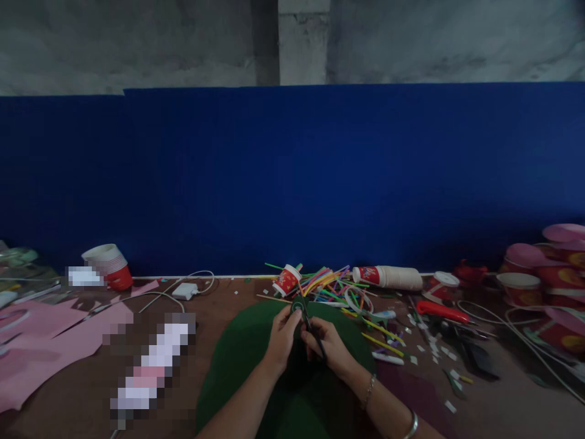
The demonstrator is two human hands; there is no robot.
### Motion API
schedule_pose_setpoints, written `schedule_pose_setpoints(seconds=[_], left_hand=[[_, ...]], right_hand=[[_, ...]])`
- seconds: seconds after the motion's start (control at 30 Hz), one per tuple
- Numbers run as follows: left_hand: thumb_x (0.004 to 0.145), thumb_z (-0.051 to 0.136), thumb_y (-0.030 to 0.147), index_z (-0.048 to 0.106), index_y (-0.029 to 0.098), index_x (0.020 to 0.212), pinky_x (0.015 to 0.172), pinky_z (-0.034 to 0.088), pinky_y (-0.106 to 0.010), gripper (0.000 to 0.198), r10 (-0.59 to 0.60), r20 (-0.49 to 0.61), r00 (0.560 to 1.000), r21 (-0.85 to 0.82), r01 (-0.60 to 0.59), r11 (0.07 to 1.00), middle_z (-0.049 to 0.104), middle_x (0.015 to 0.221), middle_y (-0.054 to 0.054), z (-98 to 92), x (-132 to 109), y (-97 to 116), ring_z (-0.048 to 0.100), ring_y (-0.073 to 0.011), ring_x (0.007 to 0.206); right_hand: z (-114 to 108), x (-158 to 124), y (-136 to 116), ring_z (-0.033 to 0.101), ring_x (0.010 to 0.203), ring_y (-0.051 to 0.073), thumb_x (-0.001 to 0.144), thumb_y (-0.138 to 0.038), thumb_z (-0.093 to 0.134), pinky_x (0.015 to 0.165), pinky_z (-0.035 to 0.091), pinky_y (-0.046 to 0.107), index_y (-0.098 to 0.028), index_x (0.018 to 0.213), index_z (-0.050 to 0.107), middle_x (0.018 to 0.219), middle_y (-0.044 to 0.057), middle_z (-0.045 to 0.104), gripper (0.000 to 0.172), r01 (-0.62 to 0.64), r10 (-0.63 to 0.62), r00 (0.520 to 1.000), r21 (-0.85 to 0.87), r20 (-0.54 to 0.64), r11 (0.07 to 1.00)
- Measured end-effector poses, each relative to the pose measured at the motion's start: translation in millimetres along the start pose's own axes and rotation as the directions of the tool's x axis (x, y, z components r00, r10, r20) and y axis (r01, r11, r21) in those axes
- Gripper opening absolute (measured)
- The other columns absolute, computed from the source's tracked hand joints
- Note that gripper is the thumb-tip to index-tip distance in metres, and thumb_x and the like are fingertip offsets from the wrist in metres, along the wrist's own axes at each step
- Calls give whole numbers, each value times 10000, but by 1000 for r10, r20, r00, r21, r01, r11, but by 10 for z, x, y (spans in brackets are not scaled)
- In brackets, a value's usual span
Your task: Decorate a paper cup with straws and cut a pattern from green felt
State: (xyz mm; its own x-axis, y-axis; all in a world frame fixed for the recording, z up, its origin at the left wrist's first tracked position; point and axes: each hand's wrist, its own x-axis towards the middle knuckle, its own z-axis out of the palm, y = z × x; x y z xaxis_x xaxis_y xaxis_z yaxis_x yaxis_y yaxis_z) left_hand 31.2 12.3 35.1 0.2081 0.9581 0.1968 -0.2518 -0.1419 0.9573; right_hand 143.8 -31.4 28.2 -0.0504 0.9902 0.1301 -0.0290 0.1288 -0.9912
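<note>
My left hand [282, 339] is closed, its thumb and fingers pinching a small dark green round piece [298, 303] with a paler ring on it. My right hand [335, 346] grips dark-handled scissors [317, 341], their blades pointing up and away from me. The blades lie right beside the round piece; whether they touch it I cannot tell. Under both hands spreads a large dark green sheet [237, 353] with a rounded outline. Just beyond it, a red paper cup [287, 280] leans on its side by a heap of colourful pipe cleaners or straws [326, 283].
A stack of paper cups [397, 277] lies at the back. Pink sheets [68, 341] cover the left side, near a white adapter [185, 291] and an upright cup stack [112, 265]. At right are a red-handled tool [442, 311], paper scraps, cables and red cups [518, 288]. A blue partition [292, 183] stands behind.
</note>
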Motion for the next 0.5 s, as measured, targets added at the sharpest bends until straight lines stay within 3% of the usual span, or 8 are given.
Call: schedule_pose_setpoints(seconds=[0.5], left_hand=[[692,660,323,594,158,627,613,372,-213,189,-41,48,998,-73,44,996,523,615,24,-56,44,-15,465,-115,612]], right_hand=[[-20,3,35,399,353,58,711,-378,630,363,312,176,-167,653,499,434,-86,424,255,32,-32,999,-27,1,999]])
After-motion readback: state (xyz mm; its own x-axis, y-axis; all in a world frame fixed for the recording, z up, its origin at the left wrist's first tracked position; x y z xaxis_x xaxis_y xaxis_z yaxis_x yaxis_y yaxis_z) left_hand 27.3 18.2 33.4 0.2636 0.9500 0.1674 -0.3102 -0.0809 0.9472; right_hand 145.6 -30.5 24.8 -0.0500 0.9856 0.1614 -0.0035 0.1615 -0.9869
